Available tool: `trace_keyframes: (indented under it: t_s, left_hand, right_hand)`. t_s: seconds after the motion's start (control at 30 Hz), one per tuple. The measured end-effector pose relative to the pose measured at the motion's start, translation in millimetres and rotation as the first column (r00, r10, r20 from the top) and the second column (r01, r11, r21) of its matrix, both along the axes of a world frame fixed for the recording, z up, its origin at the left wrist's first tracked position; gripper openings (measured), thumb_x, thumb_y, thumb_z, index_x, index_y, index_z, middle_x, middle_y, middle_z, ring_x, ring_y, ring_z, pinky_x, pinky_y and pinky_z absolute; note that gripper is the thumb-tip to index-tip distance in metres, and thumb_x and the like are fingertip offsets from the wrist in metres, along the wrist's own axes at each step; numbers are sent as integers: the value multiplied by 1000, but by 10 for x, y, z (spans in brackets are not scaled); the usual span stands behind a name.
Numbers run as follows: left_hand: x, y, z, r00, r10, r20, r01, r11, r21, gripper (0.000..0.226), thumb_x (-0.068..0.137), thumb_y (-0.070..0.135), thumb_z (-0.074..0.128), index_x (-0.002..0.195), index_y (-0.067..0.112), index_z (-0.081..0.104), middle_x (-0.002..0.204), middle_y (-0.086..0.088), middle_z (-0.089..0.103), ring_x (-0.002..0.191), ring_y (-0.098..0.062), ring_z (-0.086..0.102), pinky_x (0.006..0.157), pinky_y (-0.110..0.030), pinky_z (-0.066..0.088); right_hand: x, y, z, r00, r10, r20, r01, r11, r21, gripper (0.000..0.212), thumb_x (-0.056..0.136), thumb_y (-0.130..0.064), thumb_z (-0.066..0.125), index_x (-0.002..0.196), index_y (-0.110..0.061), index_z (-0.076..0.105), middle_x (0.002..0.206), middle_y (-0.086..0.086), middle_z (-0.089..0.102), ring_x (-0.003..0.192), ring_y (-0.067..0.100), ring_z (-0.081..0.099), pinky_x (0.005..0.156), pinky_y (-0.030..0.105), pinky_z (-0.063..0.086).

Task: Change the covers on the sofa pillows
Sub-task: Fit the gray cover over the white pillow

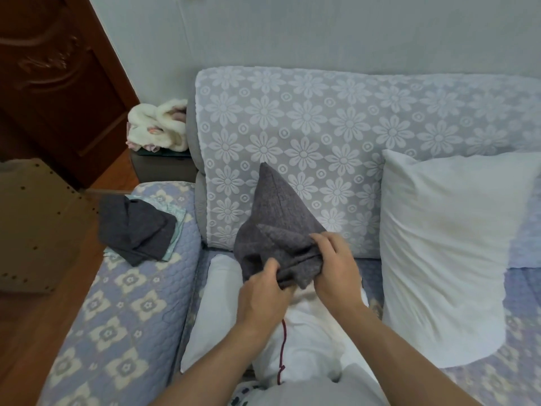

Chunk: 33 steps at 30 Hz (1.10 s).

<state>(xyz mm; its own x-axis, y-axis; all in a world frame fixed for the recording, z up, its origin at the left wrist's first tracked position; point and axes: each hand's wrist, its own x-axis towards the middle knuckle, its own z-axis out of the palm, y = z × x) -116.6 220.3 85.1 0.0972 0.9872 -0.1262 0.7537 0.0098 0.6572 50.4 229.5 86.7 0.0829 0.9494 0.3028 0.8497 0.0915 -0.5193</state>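
A dark grey pillow cover [278, 218] stands bunched in a peak over the far end of a white pillow [216, 312] that lies on the sofa seat in front of me. My left hand [260, 294] grips the cover's gathered lower edge. My right hand [333, 265] grips the same edge just to the right. A second bare white pillow [448, 247] leans against the sofa back at the right. Another dark grey cover [134, 227] lies crumpled on the left armrest, on top of a pale green cloth.
The sofa back [322, 118] carries a floral lace throw, and the armrest [123, 303] a quilted floral cover. A fluffy white bundle [158, 127] sits on a small side table behind the armrest. A cardboard box [35, 224] and a brown wooden door [52, 71] stand at the left.
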Motion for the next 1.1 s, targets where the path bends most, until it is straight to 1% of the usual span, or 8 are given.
trace_keyframes:
  t_s: [0.1, 0.2, 0.3, 0.47, 0.63, 0.8, 1.0, 1.1]
  left_hand:
    - [-118, 217, 21, 987, 126, -99, -106, 977, 182, 18, 88, 17, 56, 88, 22, 38, 85, -10, 67, 79, -39, 61, 58, -38, 35]
    - [-180, 408, 14, 977, 213, 13, -210, 946, 247, 26, 89, 5, 50, 86, 27, 37, 91, 6, 52, 78, -25, 54, 59, -39, 36]
    - [-189, 403, 7, 963, 192, 191, -239, 934, 266, 16, 94, 16, 49, 99, 29, 56, 105, 20, 55, 93, -5, 56, 77, -24, 43]
    - [-97, -104, -121, 970, -36, 239, -28, 965, 261, 50, 75, -10, 63, 117, 16, 64, 110, 6, 64, 98, -10, 58, 87, -23, 48]
    - [-88, -108, -150, 993, -2, 117, -14, 991, 134, 43, 74, 8, 69, 110, 26, 52, 109, 8, 56, 92, -21, 59, 76, -42, 52]
    - [-102, 154, -57, 997, 69, -23, -63, 981, 184, 29, 83, 11, 63, 99, 23, 42, 102, 1, 53, 79, -34, 58, 59, -42, 42]
    - [-71, 312, -72, 966, 179, 185, -213, 960, 181, 50, 80, 4, 68, 126, 21, 57, 121, 7, 57, 103, -14, 57, 86, -29, 48]
    - [-22, 230, -20, 941, 94, 326, -170, 963, 211, 32, 79, -4, 62, 98, 20, 68, 100, 12, 64, 91, -6, 60, 77, -25, 49]
  right_hand:
    - [-167, -94, -35, 988, 156, 6, -155, 988, -14, 45, 75, -2, 60, 115, -20, 69, 101, -6, 70, 91, 19, 60, 72, 34, 51]
    - [-333, -134, 3, 976, 213, -45, -217, 943, -253, 21, 74, -14, 53, 94, -18, 60, 80, 0, 67, 73, 24, 60, 62, 40, 50]
    - [-300, -130, 46, 966, 258, 18, -246, 936, -251, 13, 73, -23, 53, 86, -19, 52, 65, 1, 61, 59, 27, 56, 52, 38, 42]
    - [-93, -220, 23, 998, 62, 14, -58, 984, -166, 45, 75, -7, 62, 117, -21, 55, 85, 1, 67, 66, 26, 62, 54, 36, 44]
    - [-94, -216, -84, 998, 63, 27, -64, 998, 16, 49, 82, -10, 63, 129, -20, 59, 123, -6, 63, 95, 18, 66, 72, 33, 57]
    - [-300, -218, -25, 989, 127, -77, -134, 987, -93, 47, 72, -5, 48, 112, -20, 69, 96, -6, 70, 88, 15, 63, 71, 33, 53]
    - [-333, -86, 113, 982, 185, 27, -162, 913, -376, 27, 81, -13, 53, 107, -20, 53, 78, 4, 66, 69, 27, 60, 58, 34, 37]
    - [-273, -53, 94, 993, 53, 102, -17, 945, -326, 45, 83, -13, 54, 125, -31, 54, 77, 1, 68, 69, 25, 63, 62, 35, 46]
